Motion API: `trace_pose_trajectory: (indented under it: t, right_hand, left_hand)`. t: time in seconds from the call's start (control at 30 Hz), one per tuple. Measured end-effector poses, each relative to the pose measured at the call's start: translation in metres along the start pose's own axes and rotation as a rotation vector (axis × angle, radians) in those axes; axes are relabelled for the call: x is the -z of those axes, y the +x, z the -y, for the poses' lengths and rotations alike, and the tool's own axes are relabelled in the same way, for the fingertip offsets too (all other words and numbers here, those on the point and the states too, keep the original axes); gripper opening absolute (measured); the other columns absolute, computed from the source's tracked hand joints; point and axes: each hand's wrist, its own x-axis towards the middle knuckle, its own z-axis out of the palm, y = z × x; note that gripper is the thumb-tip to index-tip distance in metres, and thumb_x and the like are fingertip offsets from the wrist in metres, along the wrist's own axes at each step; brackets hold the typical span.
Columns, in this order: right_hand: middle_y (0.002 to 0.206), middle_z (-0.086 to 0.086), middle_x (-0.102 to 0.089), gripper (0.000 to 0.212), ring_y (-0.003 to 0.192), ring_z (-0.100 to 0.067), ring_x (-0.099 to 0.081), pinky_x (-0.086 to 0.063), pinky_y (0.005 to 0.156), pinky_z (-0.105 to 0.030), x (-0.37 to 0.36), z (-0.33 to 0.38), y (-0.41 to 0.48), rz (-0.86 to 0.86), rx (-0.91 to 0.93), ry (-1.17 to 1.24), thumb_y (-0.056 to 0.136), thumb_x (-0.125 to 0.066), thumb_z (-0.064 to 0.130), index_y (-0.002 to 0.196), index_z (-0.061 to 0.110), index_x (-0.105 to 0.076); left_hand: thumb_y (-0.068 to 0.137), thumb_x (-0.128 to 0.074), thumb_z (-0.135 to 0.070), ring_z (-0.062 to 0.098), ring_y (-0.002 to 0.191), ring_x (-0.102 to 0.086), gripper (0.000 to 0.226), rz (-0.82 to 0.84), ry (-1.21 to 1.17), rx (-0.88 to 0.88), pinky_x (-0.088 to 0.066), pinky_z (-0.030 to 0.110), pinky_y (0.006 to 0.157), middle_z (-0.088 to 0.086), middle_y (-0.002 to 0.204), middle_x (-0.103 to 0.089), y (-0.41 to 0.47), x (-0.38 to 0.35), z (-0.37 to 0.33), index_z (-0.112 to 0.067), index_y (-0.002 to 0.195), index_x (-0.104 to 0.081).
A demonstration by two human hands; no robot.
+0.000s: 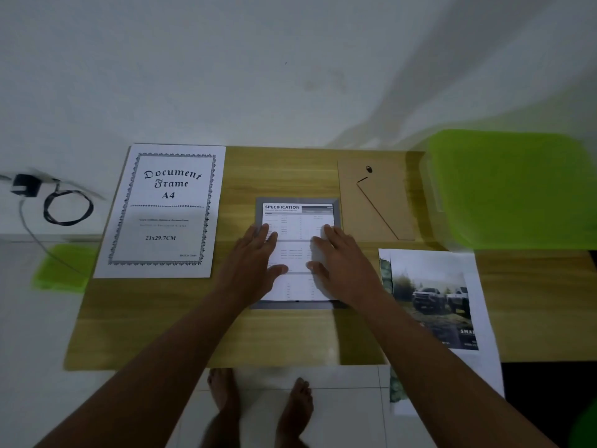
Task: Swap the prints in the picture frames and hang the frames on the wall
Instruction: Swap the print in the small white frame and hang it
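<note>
A grey picture frame (297,303) lies flat in the middle of the wooden counter (290,334). Inside it sits a white specification sheet (298,218). The left hand (255,260) and the right hand (339,260) both rest flat on this sheet, fingers spread, palms down; neither grip pinches anything. To the left lies a "Document Frame A4" insert sheet (164,208), well apart from the frame. Behind and to the right of the frame lies a brown backing board (378,202) with its stand cut visible. A truck print (436,299) lies at the right, hanging over the counter edge. A green plastic chair (510,189) stands at the right.
</note>
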Motion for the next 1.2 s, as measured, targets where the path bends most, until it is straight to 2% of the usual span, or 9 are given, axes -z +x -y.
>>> trace_pose_trajectory:
  t: [0.1, 0.27, 0.43, 0.63, 0.77, 0.87, 0.97, 1.07, 1.2]
  right_hand:
    - [0.16, -0.018, -0.025, 0.071, 0.15, -0.033, -0.018, -0.019, 0.122, -0.048, -0.004, -0.001, -0.01, 0.027, 0.024, 0.016, 0.096, -0.038, 0.056, 0.149, 0.009, -0.038]
    - [0.163, -0.016, -0.016, 0.076, 0.152, -0.029, -0.009, -0.013, 0.123, -0.046, -0.009, -0.002, -0.015, 0.015, 0.032, 0.046, 0.097, -0.037, 0.062, 0.154, 0.012, -0.03]
    - [0.165, -0.012, 0.001, 0.083, 0.153, -0.025, 0.005, -0.003, 0.123, -0.043, -0.012, -0.003, -0.019, 0.048, 0.038, 0.031, 0.094, -0.038, 0.067, 0.157, 0.017, -0.019]
    - [0.165, -0.014, -0.001, 0.092, 0.153, -0.026, 0.004, -0.002, 0.122, -0.041, -0.014, -0.002, -0.02, 0.047, 0.03, 0.037, 0.088, -0.021, 0.077, 0.157, 0.016, -0.018]
    - [0.165, -0.012, -0.001, 0.085, 0.153, -0.025, 0.005, 0.002, 0.121, -0.038, -0.013, -0.002, -0.02, 0.055, 0.029, 0.058, 0.092, -0.026, 0.069, 0.157, 0.016, -0.018]
    - [0.164, -0.013, -0.013, 0.071, 0.153, -0.026, -0.006, -0.011, 0.124, -0.043, -0.01, -0.003, -0.019, 0.016, 0.042, 0.079, 0.099, -0.036, 0.058, 0.154, 0.014, -0.027]
    - [0.158, -0.012, -0.032, 0.065, 0.146, -0.028, -0.026, -0.027, 0.118, -0.041, 0.001, -0.004, -0.013, -0.067, 0.005, 0.157, 0.099, -0.044, 0.053, 0.148, 0.011, -0.04]
    - [0.152, -0.013, -0.04, 0.059, 0.142, -0.029, -0.034, -0.031, 0.116, -0.039, 0.018, -0.021, 0.005, -0.138, -0.115, 0.181, 0.099, -0.049, 0.046, 0.144, 0.009, -0.042]
    - [0.148, -0.02, -0.041, 0.057, 0.139, -0.033, -0.035, -0.036, 0.113, -0.046, 0.046, -0.064, 0.037, -0.207, -0.359, 0.037, 0.099, -0.047, 0.032, 0.144, 0.0, -0.035]
  left_hand:
    - [0.092, -0.05, -0.053, 0.026, 0.15, -0.001, 0.079, 0.016, 0.012, -0.025, -0.013, 0.041, 0.12, 0.009, 0.162, -0.009, -0.001, -0.002, 0.001, -0.012, 0.153, -0.019]
    - [0.084, -0.053, -0.066, 0.026, 0.149, 0.008, 0.098, 0.105, 0.041, -0.069, -0.007, 0.046, 0.12, 0.009, 0.162, 0.004, -0.003, -0.005, 0.008, -0.015, 0.154, -0.009]
    - [0.085, -0.048, -0.067, 0.026, 0.149, 0.011, 0.096, 0.097, 0.038, -0.085, -0.005, 0.046, 0.119, 0.009, 0.162, 0.007, -0.006, -0.007, 0.01, -0.016, 0.155, -0.006]
    - [0.078, -0.053, -0.073, 0.027, 0.148, 0.015, 0.107, 0.13, 0.055, -0.094, -0.002, 0.047, 0.118, 0.01, 0.161, 0.011, -0.005, -0.007, 0.009, -0.019, 0.155, -0.003]
    - [0.085, -0.05, -0.067, 0.025, 0.148, 0.015, 0.097, 0.129, 0.018, -0.09, -0.002, 0.048, 0.118, 0.007, 0.161, 0.011, -0.006, -0.007, 0.012, -0.018, 0.155, -0.004]
    - [0.092, -0.049, -0.054, 0.024, 0.149, 0.011, 0.087, 0.145, 0.0, -0.073, -0.009, 0.052, 0.12, 0.009, 0.162, 0.007, -0.001, -0.005, 0.019, -0.013, 0.154, -0.005]
    - [0.091, -0.054, -0.049, 0.024, 0.149, 0.009, 0.087, 0.145, -0.013, -0.041, -0.008, 0.049, 0.121, 0.006, 0.162, 0.005, 0.0, -0.001, 0.022, -0.013, 0.154, -0.006]
    - [0.089, -0.057, -0.052, 0.023, 0.149, 0.008, 0.091, 0.159, 0.001, -0.044, -0.007, 0.046, 0.12, 0.004, 0.162, 0.006, -0.001, 0.001, 0.024, -0.014, 0.155, -0.006]
    - [0.092, -0.054, -0.048, 0.021, 0.15, 0.005, 0.084, 0.158, -0.056, -0.042, -0.008, 0.042, 0.12, 0.002, 0.162, 0.005, -0.001, 0.004, 0.026, -0.014, 0.155, -0.009]
